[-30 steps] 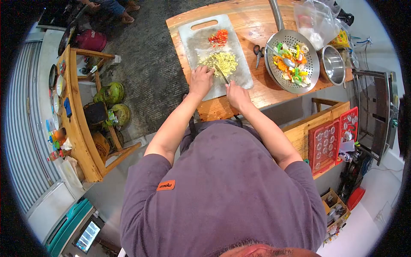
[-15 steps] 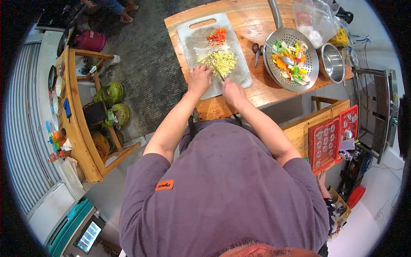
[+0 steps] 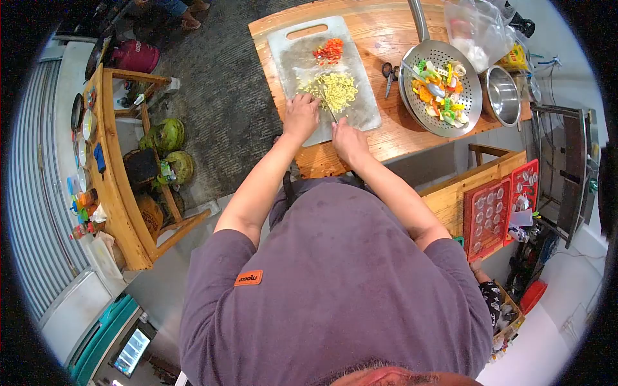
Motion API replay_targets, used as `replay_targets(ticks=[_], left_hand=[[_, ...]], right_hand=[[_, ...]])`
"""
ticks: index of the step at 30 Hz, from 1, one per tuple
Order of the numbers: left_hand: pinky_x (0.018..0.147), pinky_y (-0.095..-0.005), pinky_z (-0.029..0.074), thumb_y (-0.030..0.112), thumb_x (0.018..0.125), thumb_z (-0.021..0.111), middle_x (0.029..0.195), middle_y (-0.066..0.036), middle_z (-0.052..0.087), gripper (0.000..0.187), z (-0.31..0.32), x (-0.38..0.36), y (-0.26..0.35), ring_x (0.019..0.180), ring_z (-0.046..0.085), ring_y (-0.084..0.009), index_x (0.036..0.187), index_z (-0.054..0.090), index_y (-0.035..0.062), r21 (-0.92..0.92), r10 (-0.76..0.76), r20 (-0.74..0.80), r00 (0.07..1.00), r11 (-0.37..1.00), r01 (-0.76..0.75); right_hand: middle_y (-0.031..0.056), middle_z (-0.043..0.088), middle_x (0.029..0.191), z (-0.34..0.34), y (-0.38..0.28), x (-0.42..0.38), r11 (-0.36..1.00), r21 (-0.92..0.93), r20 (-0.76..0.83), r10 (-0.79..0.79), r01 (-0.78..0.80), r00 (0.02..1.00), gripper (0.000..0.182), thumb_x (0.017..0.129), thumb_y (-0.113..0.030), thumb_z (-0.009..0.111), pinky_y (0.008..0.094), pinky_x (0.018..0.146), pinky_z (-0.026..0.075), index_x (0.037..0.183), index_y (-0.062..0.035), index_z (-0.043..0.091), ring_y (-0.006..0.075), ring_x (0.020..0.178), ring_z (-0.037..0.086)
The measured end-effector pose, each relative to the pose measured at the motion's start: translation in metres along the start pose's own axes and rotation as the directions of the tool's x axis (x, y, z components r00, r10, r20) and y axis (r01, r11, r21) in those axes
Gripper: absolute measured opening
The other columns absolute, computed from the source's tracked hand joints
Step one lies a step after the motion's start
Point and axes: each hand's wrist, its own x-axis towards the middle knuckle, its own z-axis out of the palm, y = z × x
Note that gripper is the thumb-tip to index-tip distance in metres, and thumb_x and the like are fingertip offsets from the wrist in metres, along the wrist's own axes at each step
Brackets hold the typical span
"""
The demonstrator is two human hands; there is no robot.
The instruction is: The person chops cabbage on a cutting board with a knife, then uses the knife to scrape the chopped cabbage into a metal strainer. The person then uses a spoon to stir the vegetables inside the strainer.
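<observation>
A white cutting board [image 3: 365, 96] lies on the wooden table, bearing a pile of finely chopped pale yellow pieces [image 3: 338, 91] and a smaller heap of chopped red pieces [image 3: 329, 51]. My right hand [image 3: 349, 141] is closed round the handle of a knife [image 3: 332, 114], whose blade reaches into the near side of the yellow pile. My left hand [image 3: 301, 118] rests at the pile's left edge with its fingers bent together; whether they hold a piece is too small to tell.
Right of the board are black scissors [image 3: 388, 77], a perforated steel strainer [image 3: 472, 82] of mixed vegetables with a spoon, a steel bowl [image 3: 503, 96] and plastic bags [image 3: 479, 38]. A red tray [image 3: 487, 219] sits at lower right. Another person's arm [image 3: 479, 273] shows beside it.
The knife blade and my right hand have shifted slightly at the pile. The other person's arm at lower right has moved down a little. The whole view has shifted slightly.
</observation>
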Motion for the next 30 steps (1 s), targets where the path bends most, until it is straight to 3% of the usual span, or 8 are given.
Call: replay_targets(ticks=[4,6,9,12,19,21,24,30], left_hand=[[0.098,-0.0473,0.044,0.016,0.09,0.067,0.114,-0.006,0.067,0.035,-0.001,0.002,0.0,0.119,0.059,-0.0272,0.124,0.075,0.0134,0.026,0.002,0.021,1.0,1.0,-0.003],[0.101,-0.0478,0.044,0.016,0.091,0.067,0.114,-0.007,0.066,0.035,-0.002,0.001,0.002,0.119,0.059,-0.0279,0.125,0.075,0.0132,0.02,-0.017,0.037,0.999,1.0,0.016],[0.104,-0.0487,0.043,0.016,0.092,0.065,0.115,-0.007,0.066,0.034,-0.002,-0.002,-0.001,0.12,0.059,-0.0287,0.124,0.074,0.0129,-0.005,0.006,-0.01,1.0,1.0,-0.006],[0.105,-0.049,0.043,0.014,0.092,0.065,0.118,-0.008,0.067,0.034,0.0,-0.004,-0.002,0.122,0.059,-0.029,0.125,0.074,0.0113,-0.054,-0.04,0.051,0.998,0.998,0.043],[0.103,-0.0471,0.046,0.011,0.091,0.066,0.117,-0.01,0.069,0.034,-0.004,-0.01,0.001,0.12,0.061,-0.0296,0.124,0.074,0.0073,-0.065,-0.014,0.029,0.999,0.998,0.016],[0.103,-0.0468,0.046,0.01,0.092,0.065,0.117,-0.011,0.07,0.032,-0.003,-0.007,0.0,0.119,0.061,-0.0306,0.122,0.074,0.0066,-0.082,-0.002,-0.032,0.999,0.997,0.0],[0.102,-0.0466,0.048,0.01,0.092,0.065,0.116,-0.012,0.07,0.031,-0.003,-0.007,-0.003,0.118,0.062,-0.0314,0.121,0.074,0.0056,-0.104,-0.02,0.0,1.0,0.994,0.02],[0.101,-0.0465,0.05,0.008,0.091,0.065,0.112,-0.014,0.072,0.03,-0.004,-0.01,-0.003,0.114,0.064,-0.0332,0.12,0.073,0.0037,-0.151,0.005,-0.034,0.999,0.988,-0.01]], right_hand=[[0.0259,0.074,0.083,0.001,0.005,0.004,0.999,-0.033,-0.042,0.002,-0.004,0.999,0.041,0.112,-0.033,0.038,0.0536,0.074,0.06,0.11,0.0027,0.057,0.0465,0.081,0.074],[0.028,0.073,0.085,0.002,0.005,0.005,0.999,0.045,0.0,0.002,-0.002,1.0,0.041,0.113,-0.034,0.038,0.0581,0.078,0.057,0.108,0.0023,0.055,0.0483,0.085,0.073],[0.0289,0.073,0.087,-0.009,0.009,0.008,0.998,0.068,0.028,-0.001,-0.001,1.0,0.041,0.112,-0.035,0.039,0.0574,0.078,0.058,0.108,0.0027,0.055,0.0479,0.085,0.073],[0.0302,0.073,0.088,-0.015,0.012,0.006,0.996,0.093,0.015,-0.005,0.004,1.0,0.042,0.112,-0.035,0.038,0.0566,0.078,0.058,0.109,0.003,0.055,0.0479,0.086,0.072],[0.0287,0.074,0.092,-0.008,0.0,-0.002,1.0,0.016,0.043,0.01,-0.011,0.999,0.041,0.112,-0.035,0.039,0.0571,0.083,0.057,0.11,0.0017,0.056,0.0482,0.09,0.072],[0.0281,0.074,0.089,-0.002,0.004,0.001,0.999,0.032,0.023,0.015,-0.015,1.0,0.04,0.112,-0.034,0.04,0.0566,0.082,0.057,0.11,0.0025,0.056,0.0479,0.09,0.072],[0.0293,0.072,0.084,-0.008,0.009,0.003,0.998,0.052,-0.022,-0.036,0.037,0.999,0.038,0.112,-0.033,0.041,0.0566,0.075,0.058,0.108,0.0027,0.055,0.0486,0.082,0.072],[0.0289,0.072,0.083,-0.011,0.005,0.007,0.999,0.028,-0.02,-0.043,0.044,0.999,0.039,0.112,-0.033,0.038,0.0565,0.073,0.058,0.109,0.0027,0.054,0.049,0.08,0.072]])
